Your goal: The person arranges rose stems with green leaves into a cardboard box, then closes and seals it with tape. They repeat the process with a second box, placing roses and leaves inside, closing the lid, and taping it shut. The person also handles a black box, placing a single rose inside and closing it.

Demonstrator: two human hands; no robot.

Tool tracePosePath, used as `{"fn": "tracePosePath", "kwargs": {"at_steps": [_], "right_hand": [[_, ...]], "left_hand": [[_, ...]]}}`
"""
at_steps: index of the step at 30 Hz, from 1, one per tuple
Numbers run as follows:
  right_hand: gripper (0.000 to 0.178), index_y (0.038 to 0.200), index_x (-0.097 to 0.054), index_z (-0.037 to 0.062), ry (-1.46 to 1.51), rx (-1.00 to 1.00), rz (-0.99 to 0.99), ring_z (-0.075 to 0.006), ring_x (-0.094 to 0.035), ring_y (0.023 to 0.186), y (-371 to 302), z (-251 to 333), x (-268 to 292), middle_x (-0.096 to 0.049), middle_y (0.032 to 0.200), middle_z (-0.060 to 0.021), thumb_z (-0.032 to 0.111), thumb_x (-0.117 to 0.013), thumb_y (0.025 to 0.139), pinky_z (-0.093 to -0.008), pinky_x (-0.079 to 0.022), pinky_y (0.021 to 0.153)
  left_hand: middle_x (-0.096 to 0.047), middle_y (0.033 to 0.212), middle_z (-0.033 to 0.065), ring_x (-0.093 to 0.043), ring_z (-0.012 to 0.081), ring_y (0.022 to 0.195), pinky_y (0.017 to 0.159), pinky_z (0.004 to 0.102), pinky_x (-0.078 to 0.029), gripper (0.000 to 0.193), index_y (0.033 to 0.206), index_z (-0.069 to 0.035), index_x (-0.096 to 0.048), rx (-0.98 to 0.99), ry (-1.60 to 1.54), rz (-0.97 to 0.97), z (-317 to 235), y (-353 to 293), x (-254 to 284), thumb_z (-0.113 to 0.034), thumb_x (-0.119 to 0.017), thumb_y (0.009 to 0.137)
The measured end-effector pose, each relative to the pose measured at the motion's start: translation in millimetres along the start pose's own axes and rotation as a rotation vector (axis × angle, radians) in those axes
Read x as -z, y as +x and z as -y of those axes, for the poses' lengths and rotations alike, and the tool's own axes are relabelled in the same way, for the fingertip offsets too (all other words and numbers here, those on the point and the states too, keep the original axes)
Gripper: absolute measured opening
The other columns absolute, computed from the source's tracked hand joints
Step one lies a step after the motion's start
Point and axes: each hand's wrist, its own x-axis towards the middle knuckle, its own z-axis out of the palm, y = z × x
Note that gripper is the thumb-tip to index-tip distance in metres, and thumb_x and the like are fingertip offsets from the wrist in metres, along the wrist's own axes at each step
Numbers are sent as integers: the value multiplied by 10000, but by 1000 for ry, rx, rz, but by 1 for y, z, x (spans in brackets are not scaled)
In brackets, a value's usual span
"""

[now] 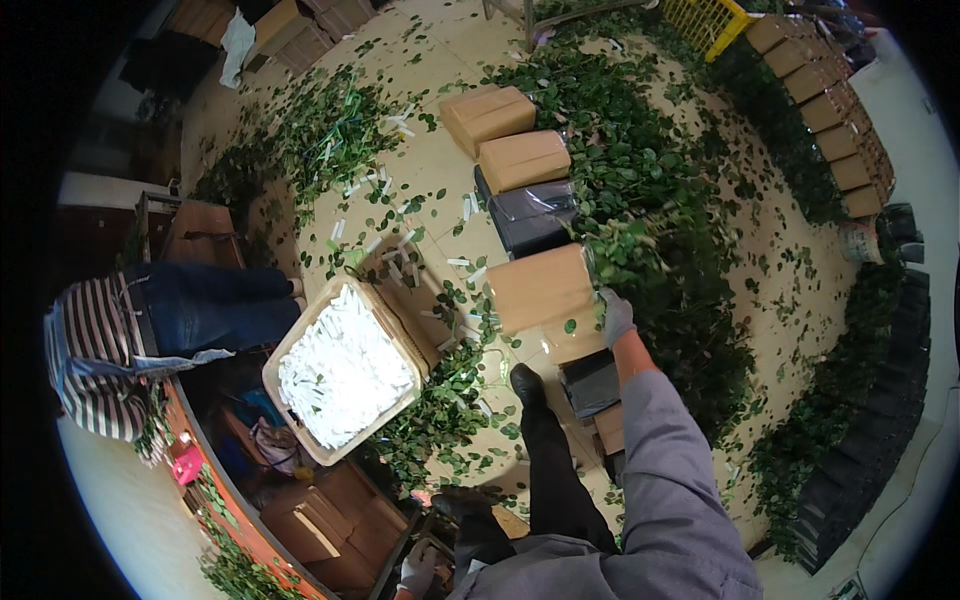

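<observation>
My right hand (617, 318), in a light grey glove, is closed at the leafy edge of a brown paper-wrapped bundle of leafy stems (541, 288). The bundle lies on the floor in a row of similar ones, its foliage pointing right; some of its leaves look blurred. Just nearer than it is another brown-wrapped bundle (578, 342), then a black-wrapped bundle (590, 386). Farther up the row lies a shiny black-wrapped bundle (535, 214). My left hand (418, 568), also gloved, hangs low beside the bench at the lower edge, fingers loosely apart, with nothing seen in it.
A tan basket (428, 372) full of white pieces stands left of my feet. Loose leaves and white pieces litter the tiled floor. A person in a striped top (95, 335) stands at an orange-edged bench (215, 478). More wrapped bundles (838, 140) line the right wall, near a yellow crate (712, 30).
</observation>
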Motion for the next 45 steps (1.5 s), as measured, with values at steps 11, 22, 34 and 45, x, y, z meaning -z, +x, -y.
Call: {"fn": "tracePosePath", "kwargs": {"at_steps": [11,22,34,45], "right_hand": [[549,1426,-499,13,-15,174,-6,-176,-576,1134,76,-42,-49,-651,1241,-42,157,-695,933,-322,-429,1004],[437,1266,-637,107,261,319,-118,-119,-537,791,79,-144,-3,-639,952,13,289,-761,889,-313,-442,659],[686,1296,-582,-46,-544,256,-338,-275,-626,878,69,-177,11,-675,996,-198,553,-606,962,-420,-515,740],[870,1362,-578,-66,-47,116,-107,-268,-590,1141,110,-108,-56,-629,1321,-164,630,-728,863,-392,-486,967]], "left_hand": [[-602,1395,114,-612,290,1194,848,421,-569,403,1368,-144,-629,291,-161,222,-100,-9,19,-306,-612,1001],[-710,1087,210,-694,254,921,774,379,-546,476,1358,53,-569,-450,334,179,-113,28,46,-287,-507,1031],[-720,1157,136,-707,236,1006,838,340,-552,475,1422,-30,-566,-131,362,271,19,51,2,-318,-527,1047],[-705,1189,149,-692,246,1041,868,346,-542,475,1417,-20,-567,325,34,194,-16,39,-25,-316,-529,1048]]}}
